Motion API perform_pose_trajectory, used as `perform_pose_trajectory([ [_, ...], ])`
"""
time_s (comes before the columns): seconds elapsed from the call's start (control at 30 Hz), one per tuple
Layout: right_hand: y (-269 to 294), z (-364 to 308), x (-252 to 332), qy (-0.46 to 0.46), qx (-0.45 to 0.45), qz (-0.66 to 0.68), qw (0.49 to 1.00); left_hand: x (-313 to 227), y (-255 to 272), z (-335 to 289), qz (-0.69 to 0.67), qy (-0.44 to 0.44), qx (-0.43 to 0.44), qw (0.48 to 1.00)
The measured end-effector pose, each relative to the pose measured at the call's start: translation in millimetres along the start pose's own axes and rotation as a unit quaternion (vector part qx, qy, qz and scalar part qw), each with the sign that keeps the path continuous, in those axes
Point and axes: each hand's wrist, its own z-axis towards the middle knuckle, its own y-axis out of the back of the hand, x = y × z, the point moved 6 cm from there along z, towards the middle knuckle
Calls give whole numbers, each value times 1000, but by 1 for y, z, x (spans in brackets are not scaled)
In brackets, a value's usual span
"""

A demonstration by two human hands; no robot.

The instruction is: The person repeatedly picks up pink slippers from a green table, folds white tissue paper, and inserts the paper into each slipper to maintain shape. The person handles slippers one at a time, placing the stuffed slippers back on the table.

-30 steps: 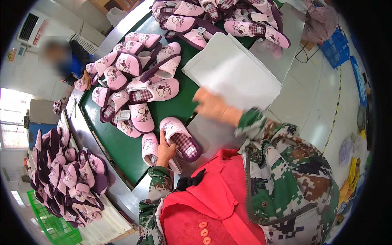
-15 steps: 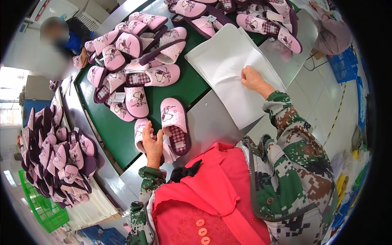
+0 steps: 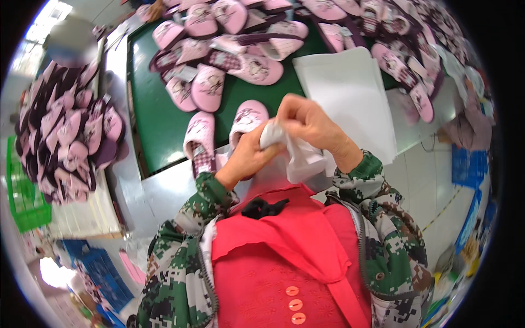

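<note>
A sheet of white paper [image 3: 299, 161], partly crumpled, hangs between my two hands in front of my chest. My left hand [image 3: 247, 157] is closed around its bunched upper end. My right hand [image 3: 310, 124] grips the same bunch from the other side, its fingers curled and slightly blurred. Just beyond my left hand lie two pink slippers with dark soles: the left slipper [image 3: 199, 136] shows its checked insole, and the right slipper [image 3: 249, 117] is partly hidden by my hand. To the right rests a stack of white paper sheets [image 3: 350, 82].
More pink slippers [image 3: 254, 68] lie heaped across the far side of the green table top [image 3: 147, 126], some with white tags. Another large slipper pile [image 3: 68, 126] stands at the left, beside a green crate [image 3: 22, 191]. Blue crates [image 3: 467, 167] sit on the floor at right.
My right hand has moved left off the paper stack, and a sheet is now bunched between both hands. My left hand has come away from the slippers. The head view has shifted.
</note>
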Motion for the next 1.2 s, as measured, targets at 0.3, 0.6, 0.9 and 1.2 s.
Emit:
perform_pose_trajectory([
  [0.3,-87,-25,-48,94,-65,-352,929,43,34,-39,-366,125,-160,908],
  [0.6,-162,6,-93,89,13,-284,955,110,191,-111,446,160,-284,834],
  [0.9,-178,70,-138,-1,89,-641,762,129,178,-106,444,207,-131,862],
  [1.2,-216,38,-82,143,-102,-556,812,138,179,-109,378,200,-178,886],
])
